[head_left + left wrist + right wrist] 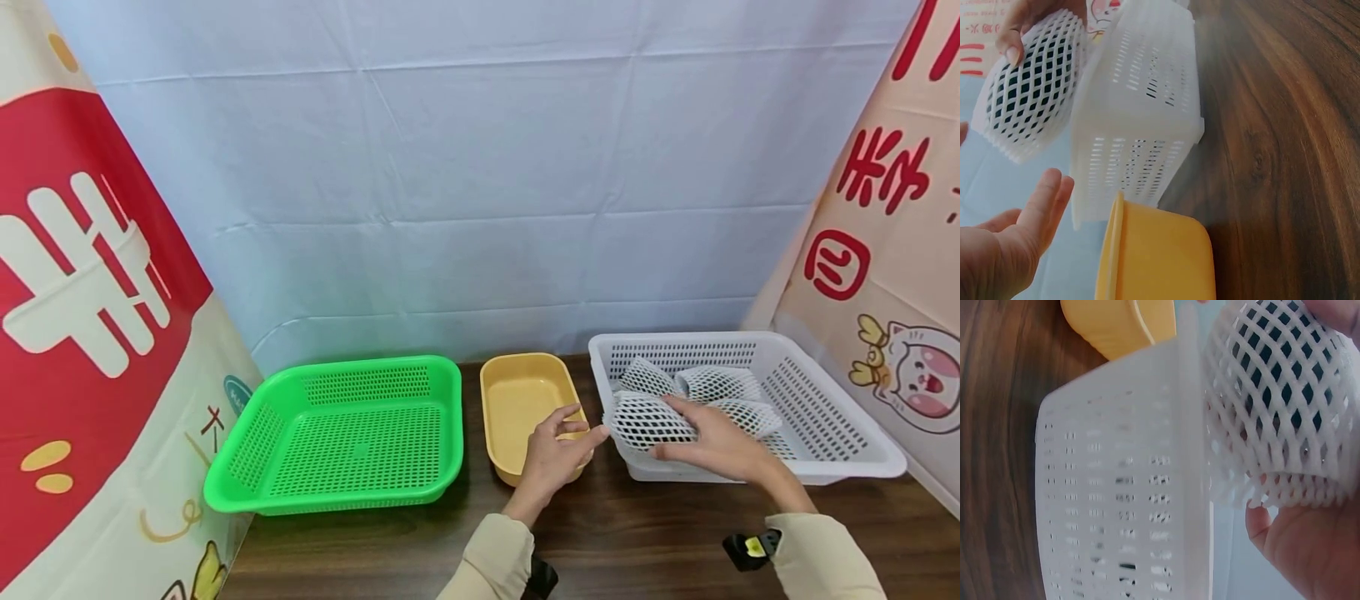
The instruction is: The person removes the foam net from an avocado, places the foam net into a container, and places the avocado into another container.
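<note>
My right hand [720, 446] grips a dark, rounded thing in a white foam net sleeve [648, 419], held at the near-left rim of the white basket [825, 408]. Through the mesh, the left wrist view gives a dark surface inside the foam net [1038, 81]; what kind of thing it is, I cannot tell. Several more white foam nets [723, 383] lie in the basket behind it. My left hand [553, 457] hovers over the right edge of the yellow tub [521, 417], fingers apart and holding nothing, its fingertips pointing toward the netted thing.
On the left stands a green slotted basket [360, 454] with nothing in it. The yellow tub sits between the two baskets on a dark wooden table [360, 554]. A pale cloth [450, 167] hangs behind, with printed cloths at both sides.
</note>
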The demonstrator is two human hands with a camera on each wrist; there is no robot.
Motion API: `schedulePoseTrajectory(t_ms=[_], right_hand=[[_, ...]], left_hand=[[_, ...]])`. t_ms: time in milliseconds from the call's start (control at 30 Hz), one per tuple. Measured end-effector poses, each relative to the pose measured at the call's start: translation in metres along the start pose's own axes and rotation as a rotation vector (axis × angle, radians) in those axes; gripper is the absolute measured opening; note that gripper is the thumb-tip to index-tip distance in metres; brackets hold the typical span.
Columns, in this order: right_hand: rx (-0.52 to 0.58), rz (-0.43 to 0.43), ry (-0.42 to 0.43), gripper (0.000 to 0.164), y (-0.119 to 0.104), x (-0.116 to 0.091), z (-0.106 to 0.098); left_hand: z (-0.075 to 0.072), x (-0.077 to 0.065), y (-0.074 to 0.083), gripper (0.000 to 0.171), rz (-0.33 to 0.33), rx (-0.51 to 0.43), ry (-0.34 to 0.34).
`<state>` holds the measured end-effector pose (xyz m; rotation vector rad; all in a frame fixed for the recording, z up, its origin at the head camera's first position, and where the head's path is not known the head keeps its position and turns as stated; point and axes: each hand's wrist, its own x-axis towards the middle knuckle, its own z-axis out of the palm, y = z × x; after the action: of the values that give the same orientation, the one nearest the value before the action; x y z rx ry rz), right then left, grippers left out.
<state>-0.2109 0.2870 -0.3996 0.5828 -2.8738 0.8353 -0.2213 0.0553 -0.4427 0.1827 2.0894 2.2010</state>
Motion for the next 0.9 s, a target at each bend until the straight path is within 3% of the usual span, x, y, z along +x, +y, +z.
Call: schedulePoseTrajectory(t_ms=[200, 400, 567, 733, 900], right_hand=[[-0.003, -0.042, 0.026, 0.08, -0.01, 0.001, 0.006], [0.018, -0.092, 0.045, 0.075, -0.018, 0.001, 0.01], [0.058, -0.12, 0.04, 0.07, -0.022, 0.002, 0.015], [0.088, -0.122, 0.036, 0.067, -0.026, 0.002, 0.019], [0.12, -0.147, 0.026, 0.066, -0.029, 0.002, 0.023]], left_hand=[[-0.002, -0.001, 0.001, 0.049, -0.017, -0.225, -0.044], [-0.004, -0.001, 0.002, 0.051, -0.049, -0.33, -0.076], [-0.005, -0.002, 0.005, 0.052, -0.09, -0.434, -0.145], [-0.004, -0.005, 0.007, 0.051, -0.102, -0.451, -0.189], [-0.005, -0.008, 0.008, 0.044, -0.081, -0.418, -0.191]])
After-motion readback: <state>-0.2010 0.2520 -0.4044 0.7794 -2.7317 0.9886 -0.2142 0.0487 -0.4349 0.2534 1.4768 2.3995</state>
